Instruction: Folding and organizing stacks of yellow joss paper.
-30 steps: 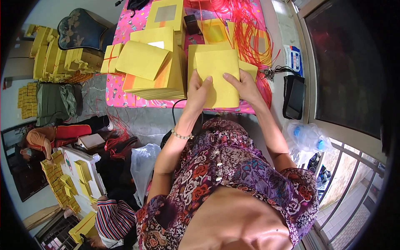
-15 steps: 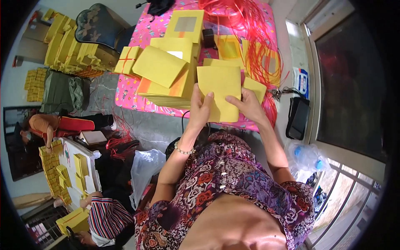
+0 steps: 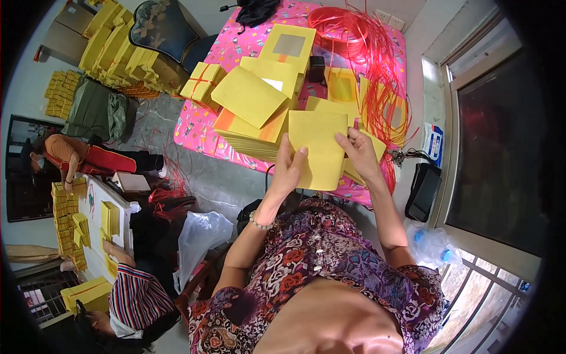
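Note:
In front of my body, over the near edge of the table, I hold a rectangular piece of yellow paper; whether it is one sheet or a thin stack I cannot tell. My left hand grips its left edge, thumb on the face. At the upper right edge is my right hand, thumb on the paper and fingers curled behind. Just left stands a tall stack of yellow paper, with a loose yellow sheet lying aslant on top. More yellow sheets lie partly hidden behind my right hand.
Red plastic strapping tangles over the pink table cover. A tied yellow bundle sits at the table's left. A dark phone-like device lies on the right sill. Two people work at a white table to the left.
The view has shifted, so the table sits farther right and lower. My right hand has slid up and outward along the paper's right edge. My left hand keeps its grip.

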Motion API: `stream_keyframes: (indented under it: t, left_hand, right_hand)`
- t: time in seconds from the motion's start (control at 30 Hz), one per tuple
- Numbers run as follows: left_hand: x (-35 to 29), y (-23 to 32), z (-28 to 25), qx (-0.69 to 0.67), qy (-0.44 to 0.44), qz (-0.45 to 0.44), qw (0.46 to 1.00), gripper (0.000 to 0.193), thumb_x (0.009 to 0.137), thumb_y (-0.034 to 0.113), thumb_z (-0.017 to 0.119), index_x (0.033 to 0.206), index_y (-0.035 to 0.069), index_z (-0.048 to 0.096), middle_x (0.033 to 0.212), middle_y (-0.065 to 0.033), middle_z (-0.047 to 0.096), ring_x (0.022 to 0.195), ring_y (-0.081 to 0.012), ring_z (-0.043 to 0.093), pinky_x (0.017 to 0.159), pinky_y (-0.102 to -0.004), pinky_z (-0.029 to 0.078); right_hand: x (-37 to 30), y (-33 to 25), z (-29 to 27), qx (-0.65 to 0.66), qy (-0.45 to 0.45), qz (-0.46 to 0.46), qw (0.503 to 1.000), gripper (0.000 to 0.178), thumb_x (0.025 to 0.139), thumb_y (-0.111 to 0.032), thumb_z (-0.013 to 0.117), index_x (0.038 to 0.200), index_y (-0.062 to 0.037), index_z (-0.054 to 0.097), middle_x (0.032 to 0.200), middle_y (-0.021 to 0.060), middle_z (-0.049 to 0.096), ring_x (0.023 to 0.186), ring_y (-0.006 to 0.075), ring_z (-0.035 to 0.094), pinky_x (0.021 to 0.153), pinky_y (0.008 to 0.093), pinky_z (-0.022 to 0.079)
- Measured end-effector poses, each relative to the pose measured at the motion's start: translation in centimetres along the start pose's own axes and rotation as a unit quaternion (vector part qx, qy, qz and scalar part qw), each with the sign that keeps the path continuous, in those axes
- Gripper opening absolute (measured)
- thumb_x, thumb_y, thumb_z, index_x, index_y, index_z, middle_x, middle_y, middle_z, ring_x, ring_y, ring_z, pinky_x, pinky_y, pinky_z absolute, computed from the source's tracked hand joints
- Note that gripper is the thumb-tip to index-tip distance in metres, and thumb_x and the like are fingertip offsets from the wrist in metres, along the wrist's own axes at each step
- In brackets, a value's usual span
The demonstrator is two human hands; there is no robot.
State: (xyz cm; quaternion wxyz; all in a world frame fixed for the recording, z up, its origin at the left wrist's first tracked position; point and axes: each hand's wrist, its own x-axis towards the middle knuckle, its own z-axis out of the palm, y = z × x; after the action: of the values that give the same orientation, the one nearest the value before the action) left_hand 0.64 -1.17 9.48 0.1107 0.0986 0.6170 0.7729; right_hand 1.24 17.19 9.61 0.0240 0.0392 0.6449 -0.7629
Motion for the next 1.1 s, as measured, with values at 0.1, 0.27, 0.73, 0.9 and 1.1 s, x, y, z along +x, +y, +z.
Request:
stream_keyframes:
  t: [0.1, 0.27, 0.73, 0.9, 1.1]
  left_hand:
    - [-0.5, -0.3, -0.3, -0.002, -0.013, -0.019, 1.000, 0.034, 0.095, 0.007, 0.044, 0.126, -0.001, 0.036, 0.118, -0.0114, 0.051, 0.110, -0.0141, 0.047, 0.094, -0.0279, 0.038]
    - [-0.9, -0.7, -0.4, -0.012, -0.003, -0.046, 0.999, 0.034, 0.094, 0.006, 0.044, 0.126, -0.001, 0.036, 0.119, -0.0114, 0.051, 0.110, -0.0145, 0.048, 0.094, -0.0282, 0.038]
    - [-0.9, -4.9, -1.8, 0.136, 0.096, -0.016, 0.986, 0.056, 0.091, 0.006, 0.050, 0.140, -0.004, 0.025, 0.133, -0.0154, 0.044, 0.125, -0.0193, 0.039, 0.104, -0.0317, 0.032]
    - [-1.6, -1.7, -0.1, 0.104, 0.080, 0.000, 0.991, 0.051, 0.089, 0.012, 0.051, 0.132, -0.009, 0.032, 0.127, -0.0244, 0.047, 0.123, -0.0321, 0.043, 0.101, -0.0367, 0.035]
    - [-2.5, 1.5, -1.7, 0.174, 0.118, 0.003, 0.978, 0.047, 0.091, 0.014, 0.048, 0.129, -0.008, 0.031, 0.114, -0.0310, 0.051, 0.110, -0.0407, 0.052, 0.090, -0.0422, 0.041]
  right_hand:
    - [0.6, 0.6, -0.8, -0.004, 0.020, -0.027, 0.999, 0.017, 0.094, -0.015, 0.055, 0.091, 0.0009, 0.060, 0.082, -0.0013, 0.062, 0.074, 0.0025, 0.053, 0.067, 0.0194, 0.043]
    - [0.9, 0.5, -0.6, -0.003, 0.031, -0.029, 0.999, 0.017, 0.093, -0.015, 0.056, 0.083, -0.0014, 0.059, 0.077, -0.0034, 0.059, 0.071, 0.0011, 0.051, 0.065, 0.0184, 0.042]
    - [-1.6, 0.5, 0.0, -0.161, -0.066, 0.033, 0.984, 0.021, 0.089, -0.016, 0.061, 0.089, 0.0051, 0.061, 0.069, 0.0029, 0.061, 0.052, 0.0084, 0.055, 0.042, 0.0222, 0.040]
    - [-3.1, 1.6, -2.0, -0.259, -0.064, 0.059, 0.962, 0.020, 0.088, -0.013, 0.061, 0.076, 0.0029, 0.059, 0.065, -0.0012, 0.056, 0.058, 0.0034, 0.048, 0.047, 0.0215, 0.036]
    - [-2.8, 0.7, 0.6, -0.147, -0.140, 0.086, 0.975, 0.011, 0.088, -0.007, 0.061, 0.083, 0.0033, 0.061, 0.074, 0.0003, 0.061, 0.063, 0.0042, 0.053, 0.054, 0.0200, 0.042]
